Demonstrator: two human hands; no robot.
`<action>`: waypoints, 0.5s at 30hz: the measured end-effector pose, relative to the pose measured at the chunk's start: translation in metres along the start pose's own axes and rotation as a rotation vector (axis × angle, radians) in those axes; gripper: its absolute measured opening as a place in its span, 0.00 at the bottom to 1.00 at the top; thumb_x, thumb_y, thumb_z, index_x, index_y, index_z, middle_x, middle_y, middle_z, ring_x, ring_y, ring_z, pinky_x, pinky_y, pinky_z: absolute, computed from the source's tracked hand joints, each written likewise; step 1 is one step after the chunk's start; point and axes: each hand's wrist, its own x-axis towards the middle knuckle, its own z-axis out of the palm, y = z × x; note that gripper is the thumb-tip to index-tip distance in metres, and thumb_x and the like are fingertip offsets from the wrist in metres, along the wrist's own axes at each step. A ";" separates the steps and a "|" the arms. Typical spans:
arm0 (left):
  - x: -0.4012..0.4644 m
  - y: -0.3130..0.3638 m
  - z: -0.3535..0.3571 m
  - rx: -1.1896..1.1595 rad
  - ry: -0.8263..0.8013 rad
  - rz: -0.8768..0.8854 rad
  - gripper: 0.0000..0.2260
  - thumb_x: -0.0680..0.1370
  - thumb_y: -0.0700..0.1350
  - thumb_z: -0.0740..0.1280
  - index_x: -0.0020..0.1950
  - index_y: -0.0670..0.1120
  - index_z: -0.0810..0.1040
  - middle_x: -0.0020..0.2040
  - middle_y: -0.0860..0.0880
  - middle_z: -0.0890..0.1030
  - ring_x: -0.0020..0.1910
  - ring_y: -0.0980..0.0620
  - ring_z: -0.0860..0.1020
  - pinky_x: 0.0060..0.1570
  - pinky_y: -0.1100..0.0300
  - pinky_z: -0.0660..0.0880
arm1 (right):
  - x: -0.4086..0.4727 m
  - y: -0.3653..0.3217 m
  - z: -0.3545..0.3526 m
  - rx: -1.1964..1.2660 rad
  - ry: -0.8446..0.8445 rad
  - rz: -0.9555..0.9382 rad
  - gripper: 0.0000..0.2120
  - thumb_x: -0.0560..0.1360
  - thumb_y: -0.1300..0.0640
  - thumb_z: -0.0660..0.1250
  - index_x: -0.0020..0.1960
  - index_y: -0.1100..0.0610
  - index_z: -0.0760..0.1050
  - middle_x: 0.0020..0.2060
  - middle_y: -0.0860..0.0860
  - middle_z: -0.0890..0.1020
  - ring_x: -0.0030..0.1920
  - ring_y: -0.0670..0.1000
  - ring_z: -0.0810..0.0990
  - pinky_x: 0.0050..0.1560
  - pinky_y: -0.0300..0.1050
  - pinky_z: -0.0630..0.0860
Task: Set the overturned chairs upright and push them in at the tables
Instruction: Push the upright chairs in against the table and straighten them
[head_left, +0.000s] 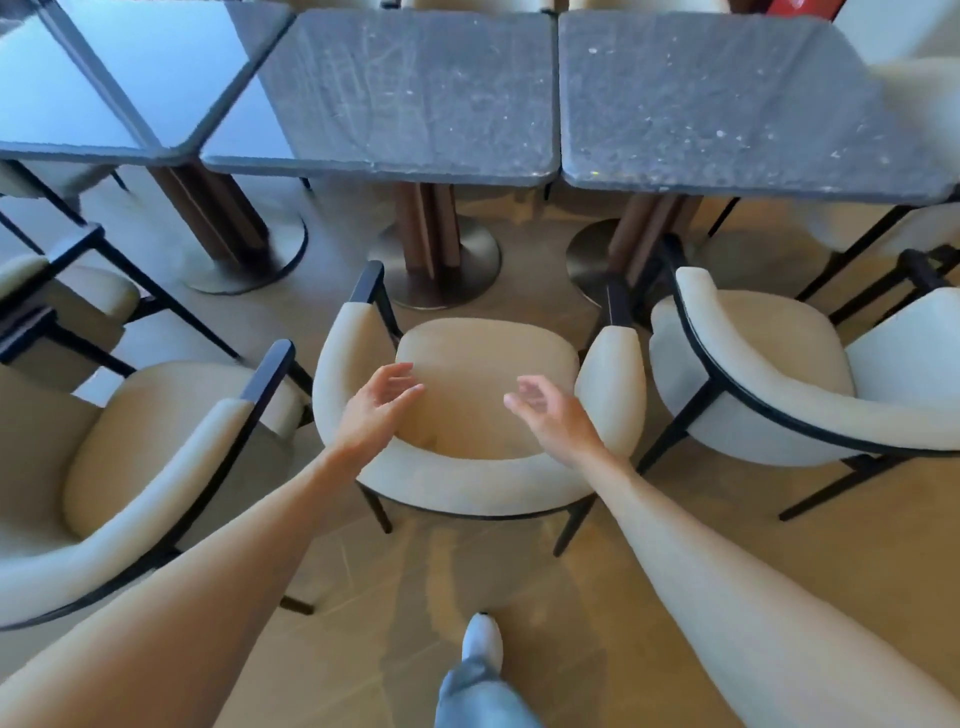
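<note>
Both Hands Free Above an Upright Chair

Nearest the camera, a light shoe (483, 638) and a blue trouser leg (475, 696) stood on the tan floor (675, 519). Just beyond, the left hand (376, 410) and right hand (550, 413) hovered over the middle chair (483, 384), palms turned inward, fingers loosely spread and gripping nothing; neither clearly touched the curved backrest below the wrists. That chair stood upright on its dark legs, facing the middle table (415, 88), its seat short of the table edge. A left chair (171, 441) and a right chair (769, 374) stood upright just beside it. Farther off, the right table (717, 98) abutted the middle one, and a glossy left table (78, 88) stood beside them.
</note>
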 end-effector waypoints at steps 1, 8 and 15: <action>0.013 -0.013 0.002 0.080 -0.057 -0.014 0.23 0.78 0.59 0.67 0.72 0.56 0.70 0.64 0.55 0.77 0.66 0.52 0.74 0.53 0.68 0.70 | 0.010 0.010 0.014 -0.133 -0.086 0.023 0.28 0.78 0.36 0.62 0.73 0.50 0.69 0.69 0.48 0.75 0.68 0.50 0.74 0.63 0.45 0.71; 0.047 -0.099 0.025 0.823 -0.437 0.096 0.35 0.71 0.68 0.70 0.73 0.54 0.70 0.68 0.50 0.76 0.70 0.48 0.69 0.70 0.53 0.57 | 0.026 0.065 0.080 -0.745 -0.352 0.102 0.38 0.73 0.27 0.60 0.73 0.52 0.68 0.70 0.52 0.72 0.71 0.55 0.68 0.70 0.62 0.58; 0.044 -0.135 0.025 1.326 -0.472 0.531 0.54 0.63 0.65 0.76 0.80 0.52 0.52 0.75 0.51 0.63 0.75 0.48 0.61 0.72 0.42 0.53 | -0.012 0.076 0.107 -1.079 -0.329 -0.084 0.62 0.64 0.36 0.78 0.80 0.59 0.42 0.78 0.60 0.55 0.78 0.64 0.54 0.69 0.79 0.44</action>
